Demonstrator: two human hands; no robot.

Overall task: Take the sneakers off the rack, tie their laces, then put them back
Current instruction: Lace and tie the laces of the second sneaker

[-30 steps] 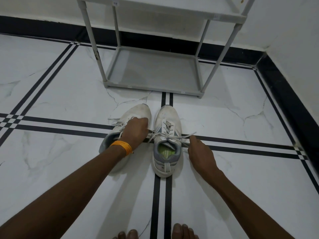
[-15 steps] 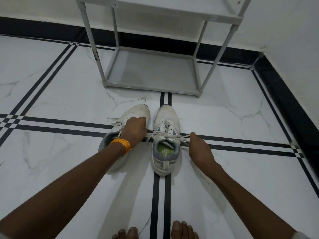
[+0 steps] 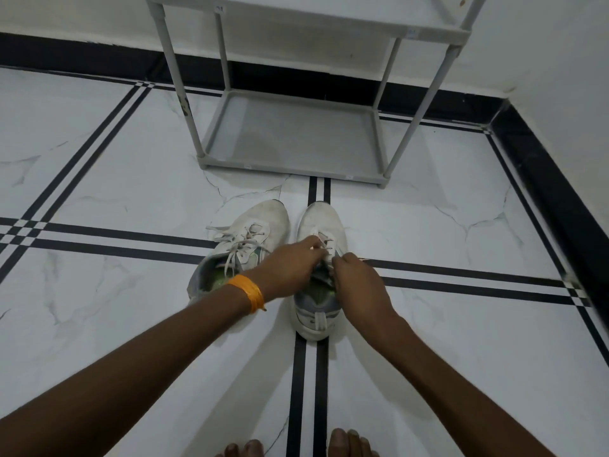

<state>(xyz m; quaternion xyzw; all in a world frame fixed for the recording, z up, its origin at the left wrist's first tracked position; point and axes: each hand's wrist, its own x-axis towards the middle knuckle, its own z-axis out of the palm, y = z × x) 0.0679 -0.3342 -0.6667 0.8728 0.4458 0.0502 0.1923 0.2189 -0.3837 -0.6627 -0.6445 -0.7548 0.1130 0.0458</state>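
Observation:
Two white sneakers stand side by side on the marble floor in front of the rack. The left sneaker (image 3: 260,222) has loose laces spread over its tongue. Over the right sneaker (image 3: 321,219) both my hands meet. My left hand (image 3: 290,268), with an orange band on its wrist, pinches the right sneaker's laces (image 3: 324,244) near the top eyelets. My right hand (image 3: 356,285) pinches the same laces from the other side and covers the sneaker's opening. The grey rack (image 3: 290,136) stands beyond the sneakers, its bottom shelf bare.
The rack's thin posts (image 3: 179,77) rise at its corners under an upper shelf (image 3: 329,14). A black skirting and a white wall (image 3: 560,77) close in on the right and behind. My bare toes (image 3: 346,445) show at the bottom edge.
Both hands have come in from either side of the right sneaker to its middle, bringing the stretched lace ends together. The left sneaker, earlier half hidden by my left hand, now shows.

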